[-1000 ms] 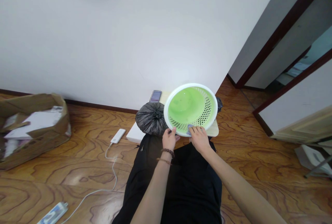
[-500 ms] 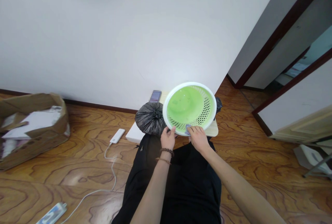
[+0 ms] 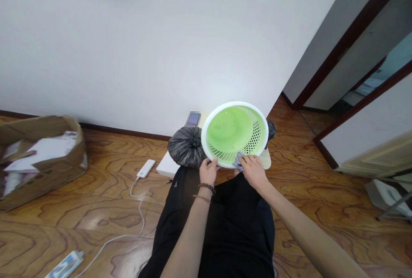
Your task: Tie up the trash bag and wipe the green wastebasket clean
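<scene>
A green perforated basket with a white rim (image 3: 234, 134) is held tilted toward me above my lap. My left hand (image 3: 208, 171) grips its near rim with curled fingers. My right hand (image 3: 253, 169) presses a small grey cloth (image 3: 238, 160) against the lower rim, fingers closed on the cloth. A tied black rubbish bag (image 3: 186, 147) sits just left of the basket.
A small low table (image 3: 264, 160) stands behind the basket by the white wall. A white power bank (image 3: 146, 168) with its cable lies on the wood floor to the left. A torn cardboard box (image 3: 38, 157) with papers is far left. A doorway opens on the right.
My right hand and the cloth slid a little to the right along the basket's lower rim. The basket shifted slightly up and left.
</scene>
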A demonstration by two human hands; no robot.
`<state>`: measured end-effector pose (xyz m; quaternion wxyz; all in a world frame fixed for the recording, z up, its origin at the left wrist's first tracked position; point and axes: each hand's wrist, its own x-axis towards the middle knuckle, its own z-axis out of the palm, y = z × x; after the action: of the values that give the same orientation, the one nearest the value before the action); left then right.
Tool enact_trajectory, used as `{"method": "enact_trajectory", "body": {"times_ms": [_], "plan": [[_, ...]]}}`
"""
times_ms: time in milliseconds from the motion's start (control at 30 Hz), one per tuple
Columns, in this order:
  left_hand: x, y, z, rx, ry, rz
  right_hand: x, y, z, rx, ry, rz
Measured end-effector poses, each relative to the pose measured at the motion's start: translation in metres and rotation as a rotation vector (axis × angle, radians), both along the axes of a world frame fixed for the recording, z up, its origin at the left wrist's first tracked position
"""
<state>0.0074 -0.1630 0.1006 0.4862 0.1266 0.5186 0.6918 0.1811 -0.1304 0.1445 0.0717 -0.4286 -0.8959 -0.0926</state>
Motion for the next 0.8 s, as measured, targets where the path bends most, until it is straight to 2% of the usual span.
{"method": "enact_trajectory", "body": {"times_ms": [100,367,800], "plan": [[0.001,0.000,-0.002,0.025,-0.008,0.001,-0.003,0.000,-0.001,-0.022,0.019,-0.030],[-0.003,0.001,-0.006,0.025,-0.011,0.023,-0.034,-0.015,-0.005,-0.180,0.134,0.042],[-0.001,0.004,-0.006,0.040,-0.023,0.012,-0.014,-0.006,0.006,-0.278,0.313,0.140]]}}
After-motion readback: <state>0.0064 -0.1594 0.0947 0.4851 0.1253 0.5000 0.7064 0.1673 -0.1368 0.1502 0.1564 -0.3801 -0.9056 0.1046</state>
